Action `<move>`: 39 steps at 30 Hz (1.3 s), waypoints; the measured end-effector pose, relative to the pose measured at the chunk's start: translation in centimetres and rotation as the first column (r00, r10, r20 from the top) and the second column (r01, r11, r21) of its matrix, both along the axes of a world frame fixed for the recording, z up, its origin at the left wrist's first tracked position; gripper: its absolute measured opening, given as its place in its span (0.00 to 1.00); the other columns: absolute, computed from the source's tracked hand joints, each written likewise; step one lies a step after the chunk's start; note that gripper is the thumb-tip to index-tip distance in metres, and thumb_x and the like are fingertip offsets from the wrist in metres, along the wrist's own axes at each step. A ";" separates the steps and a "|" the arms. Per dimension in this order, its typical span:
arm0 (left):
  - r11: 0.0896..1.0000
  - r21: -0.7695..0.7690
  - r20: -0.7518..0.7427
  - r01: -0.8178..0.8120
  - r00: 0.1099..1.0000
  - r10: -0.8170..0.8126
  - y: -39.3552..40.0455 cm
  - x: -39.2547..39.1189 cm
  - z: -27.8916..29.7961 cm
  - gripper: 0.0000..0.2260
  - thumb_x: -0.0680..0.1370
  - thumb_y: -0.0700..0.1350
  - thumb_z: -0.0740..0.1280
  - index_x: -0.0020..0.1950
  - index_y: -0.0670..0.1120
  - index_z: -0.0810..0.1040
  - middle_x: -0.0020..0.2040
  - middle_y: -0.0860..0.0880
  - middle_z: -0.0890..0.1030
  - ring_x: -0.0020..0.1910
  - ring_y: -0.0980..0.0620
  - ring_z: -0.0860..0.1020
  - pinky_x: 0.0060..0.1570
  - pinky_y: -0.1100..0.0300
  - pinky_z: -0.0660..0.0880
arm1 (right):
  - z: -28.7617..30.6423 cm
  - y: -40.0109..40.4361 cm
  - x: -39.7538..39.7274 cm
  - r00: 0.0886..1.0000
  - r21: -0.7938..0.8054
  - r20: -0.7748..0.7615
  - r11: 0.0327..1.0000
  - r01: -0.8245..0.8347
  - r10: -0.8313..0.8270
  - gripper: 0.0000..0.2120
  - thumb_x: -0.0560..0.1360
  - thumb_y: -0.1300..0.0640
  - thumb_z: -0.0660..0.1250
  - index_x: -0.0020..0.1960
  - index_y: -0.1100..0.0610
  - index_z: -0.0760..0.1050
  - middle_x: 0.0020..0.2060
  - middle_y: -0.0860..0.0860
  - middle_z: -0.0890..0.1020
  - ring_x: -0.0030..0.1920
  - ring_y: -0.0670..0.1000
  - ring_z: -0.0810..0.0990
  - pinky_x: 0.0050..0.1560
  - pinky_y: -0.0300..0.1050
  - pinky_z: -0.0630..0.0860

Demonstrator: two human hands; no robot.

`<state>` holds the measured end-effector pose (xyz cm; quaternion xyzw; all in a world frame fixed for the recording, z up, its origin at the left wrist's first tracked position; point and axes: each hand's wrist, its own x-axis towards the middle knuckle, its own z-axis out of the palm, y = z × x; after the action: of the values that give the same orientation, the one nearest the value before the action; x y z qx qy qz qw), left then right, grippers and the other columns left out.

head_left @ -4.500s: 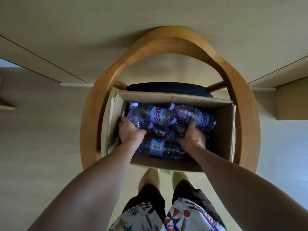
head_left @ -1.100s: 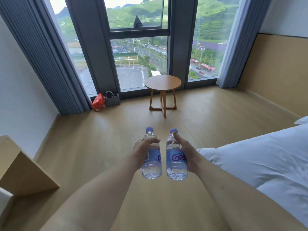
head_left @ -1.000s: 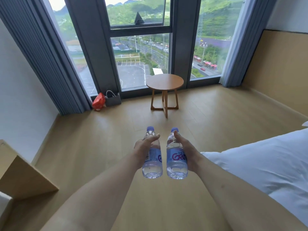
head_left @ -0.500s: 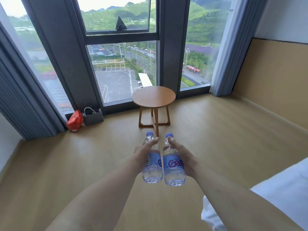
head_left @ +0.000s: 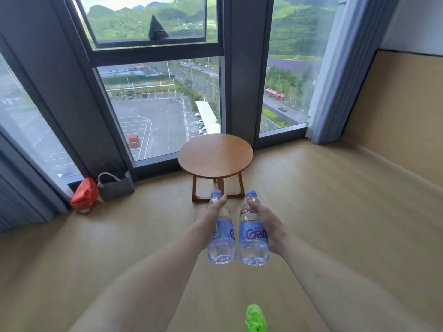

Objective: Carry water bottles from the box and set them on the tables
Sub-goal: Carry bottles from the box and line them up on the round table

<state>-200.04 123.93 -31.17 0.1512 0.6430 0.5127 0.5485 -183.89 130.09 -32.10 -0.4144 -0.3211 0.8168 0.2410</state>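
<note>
Mid-carry here: left hand (head_left: 211,220) grips one water bottle (head_left: 221,233), right hand (head_left: 268,226) grips the other bottle (head_left: 253,236), both upright at frame centre. The round desk (head_left: 215,155) above them has nothing on it, so setting down is still to do.

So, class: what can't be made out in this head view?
- Left bottle label: partly hidden by the left hand.
- Right bottle label: wording cut off by the right hand.
- Grey bag contents: too dark.
- Green shoe: cut by bottom edge.
</note>
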 end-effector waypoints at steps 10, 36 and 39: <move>0.984 -0.050 0.040 -0.172 0.984 0.174 22.0 -5.9 0.2 0.17 0.77 0.56 0.73 0.52 0.43 0.80 0.41 0.43 0.81 0.33 0.45 0.79 0.41 0.54 0.78 | 0.7 22.6 -5.7 0.993 -0.088 0.001 0.989 -0.121 0.122 0.15 0.79 0.45 0.68 0.44 0.56 0.73 0.34 0.54 0.77 0.32 0.53 0.77 0.37 0.47 0.77; 0.953 -0.232 -0.009 -0.196 0.980 0.199 62.3 -32.7 -7.8 0.32 0.62 0.60 0.79 0.61 0.47 0.79 0.49 0.41 0.85 0.40 0.44 0.82 0.44 0.45 0.84 | -6.0 62.5 -29.3 0.970 -0.158 0.200 0.981 -0.109 0.140 0.11 0.74 0.48 0.74 0.46 0.55 0.77 0.36 0.54 0.83 0.33 0.53 0.82 0.37 0.44 0.80; 0.939 -0.267 -0.061 -0.218 0.976 0.210 65.3 -35.2 -8.5 0.23 0.63 0.59 0.79 0.54 0.54 0.80 0.48 0.48 0.83 0.40 0.49 0.84 0.27 0.54 0.79 | -7.2 66.6 -32.3 0.954 -0.055 0.275 0.993 -0.105 0.116 0.10 0.74 0.51 0.74 0.51 0.55 0.79 0.42 0.53 0.84 0.39 0.51 0.84 0.39 0.44 0.79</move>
<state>-235.20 189.24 -39.71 0.0116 0.7287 0.4735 0.4947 -216.18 196.70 -39.28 -0.5111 -0.3583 0.7688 0.1394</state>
